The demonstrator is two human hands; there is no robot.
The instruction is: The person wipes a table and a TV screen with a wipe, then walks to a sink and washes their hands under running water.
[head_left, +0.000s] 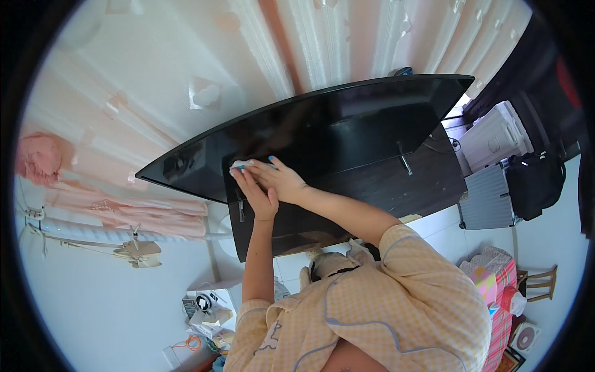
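My left hand (258, 197) and my right hand (282, 180) meet at the lower left part of a black television screen (347, 133). A small white cloth (242, 164), perhaps a wipe, is bunched under their fingertips against the screen. My right hand lies across the cloth, its fingers pointing left, with blue nails. The fingers of my left hand are pressed together at the cloth, and its thumb rests by the right hand. Part of the cloth is hidden beneath the fingers.
The television stands on a dark cabinet (384, 189) on metal feet (405, 162). Pale curtains (186, 80) hang behind it. At right are a silver suitcase (489, 197), a black bag (536, 186) and a white storage bin (496, 136). A small table (232, 294) with items stands lower left.
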